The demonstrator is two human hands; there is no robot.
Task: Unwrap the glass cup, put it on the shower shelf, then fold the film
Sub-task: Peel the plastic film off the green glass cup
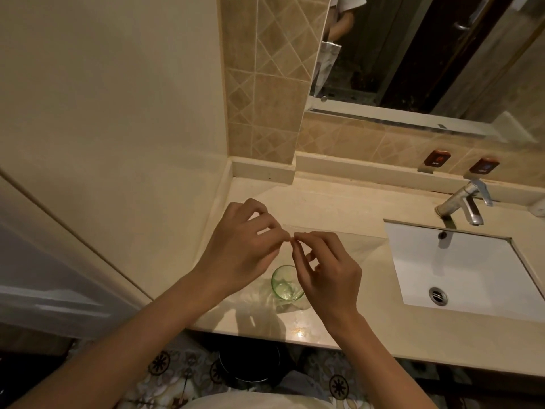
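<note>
A green-tinted glass cup point(285, 284) stands upright on the beige counter point(339, 208), partly hidden by my right hand. Clear film point(348, 243) lies spread on the counter around and behind the cup, reaching toward the sink. My left hand point(244, 249) and my right hand point(327, 270) meet just above the cup, both pinching the same edge of the film between thumb and fingertips.
A white sink point(460, 267) with a chrome tap point(463, 205) sits at the right. A wall runs along the counter's left side, and a mirror point(413, 54) hangs above. A dark bin point(250, 364) stands on the patterned floor under the counter's front edge.
</note>
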